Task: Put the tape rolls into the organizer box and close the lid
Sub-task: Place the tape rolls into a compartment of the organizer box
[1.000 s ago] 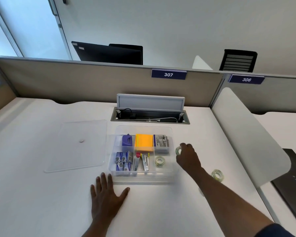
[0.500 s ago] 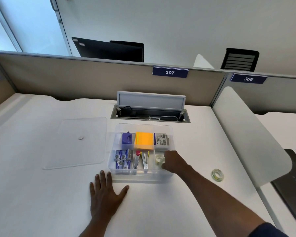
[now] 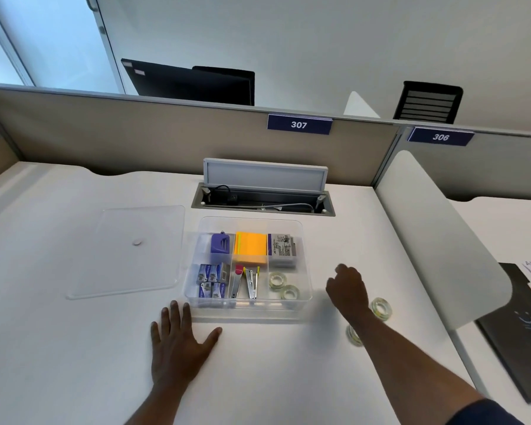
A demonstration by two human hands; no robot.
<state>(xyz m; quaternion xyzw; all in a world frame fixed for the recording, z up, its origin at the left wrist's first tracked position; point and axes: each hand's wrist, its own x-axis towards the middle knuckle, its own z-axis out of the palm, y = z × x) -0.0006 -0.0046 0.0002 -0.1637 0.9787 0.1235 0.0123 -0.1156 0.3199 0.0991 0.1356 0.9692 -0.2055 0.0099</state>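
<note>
- Resting flat on the surface (image 3: 74, 348), the left hand (image 3: 178, 342) has its fingers spread and holds nothing; it lies just beside the near-left corner of the organizer box (image 3: 249, 311), apparently to steady the person — it does not clearly touch the box wall.
- Two tape rolls remain on the surface to the right: one (image 3: 353, 335) is partly hidden under the right forearm, the other (image 3: 381, 308) lies just beyond the wrist.
- The right hand (image 3: 347, 291) hovers just outside the box's right wall, fingers loosely curled and blurred; nothing shows in its grasp, though how far the fingers are parted cannot be told.
- Inside the box, two tape rolls (image 3: 284, 286) lie in the near-right compartment, close together. That compartment is evidently the one assigned to tape.
- The remaining compartments hold other stationery, including staple boxes (image 3: 212, 279) and orange notes (image 3: 251, 248).
- The clear lid (image 3: 129, 253) lies flat on the surface left of the box, apart from it — the box stands open.
- Judgement: the task is roughly half done; two rolls and the lid remain.
</note>
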